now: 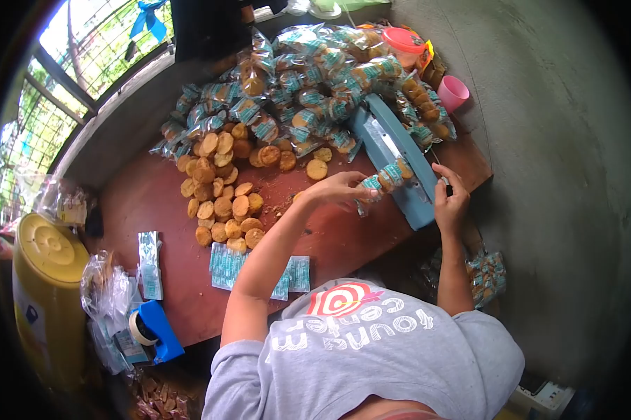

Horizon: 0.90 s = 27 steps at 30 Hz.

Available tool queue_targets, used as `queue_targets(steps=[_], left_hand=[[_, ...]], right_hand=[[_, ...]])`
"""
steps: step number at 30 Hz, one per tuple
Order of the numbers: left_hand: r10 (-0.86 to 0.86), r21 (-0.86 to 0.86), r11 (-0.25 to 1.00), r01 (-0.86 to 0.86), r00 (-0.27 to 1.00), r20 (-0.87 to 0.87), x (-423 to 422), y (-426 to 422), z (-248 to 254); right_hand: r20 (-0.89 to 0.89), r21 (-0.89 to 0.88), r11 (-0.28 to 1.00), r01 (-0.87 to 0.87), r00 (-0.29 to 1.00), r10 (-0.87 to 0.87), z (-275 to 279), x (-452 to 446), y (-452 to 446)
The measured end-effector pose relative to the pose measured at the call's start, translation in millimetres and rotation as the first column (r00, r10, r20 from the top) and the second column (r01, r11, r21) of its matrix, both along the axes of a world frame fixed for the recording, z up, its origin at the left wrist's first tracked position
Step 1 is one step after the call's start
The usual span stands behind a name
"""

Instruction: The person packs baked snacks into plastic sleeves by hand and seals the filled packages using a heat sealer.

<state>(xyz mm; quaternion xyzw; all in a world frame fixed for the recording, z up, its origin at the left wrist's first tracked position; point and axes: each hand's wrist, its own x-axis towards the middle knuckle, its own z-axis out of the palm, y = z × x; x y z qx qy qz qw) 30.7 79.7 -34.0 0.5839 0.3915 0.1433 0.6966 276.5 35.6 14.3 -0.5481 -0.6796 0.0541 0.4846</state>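
My left hand (340, 190) is closed on the near end of a clear packet of round biscuits (387, 178) with a teal printed label. That packet lies slanted across a long blue-grey bag sealer (396, 162), its far end over the sealer's right side. Beside the sealer's right edge is my right hand (452, 199), thumb and forefinger curled toward each other. What those fingers hold, if anything, is too small to make out. Left of my left forearm, loose golden biscuits (221, 192) lie heaped on the reddish-brown table (182, 280).
Filled biscuit packets (294, 84) are piled at the back. A red-lidded tub (403, 40) and pink cup (453, 93) stand back right. Printed labels (226, 266), a blue tape dispenser (160, 332) and clear bags (105, 287) lie near left. A yellow drum (46, 280) stands far left.
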Motion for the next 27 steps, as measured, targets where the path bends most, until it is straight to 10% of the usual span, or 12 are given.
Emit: queue_targets(steps=[18, 23, 27], left_hand=[[0.287, 0.197, 0.923, -0.331, 0.932, 0.224, 0.6, -36.1, -2.3], [-0.086, 0.201, 0.976, 0.081, 0.996, 0.015, -91.5, -52.9, 52.0], [0.235, 0.323, 0.888, -0.326, 0.928, 0.290, -177.1, -65.7, 72.7]], right_hand=[[0.169, 0.411, 0.906, 0.099, 0.969, -0.182, 29.7, -19.4, -15.8], [-0.138, 0.502, 0.859, -0.102, 0.971, 0.195, 52.8, -44.3, -35.2], [-0.185, 0.447, 0.886, -0.126, 0.956, 0.229, 51.9, -55.7, -34.9]])
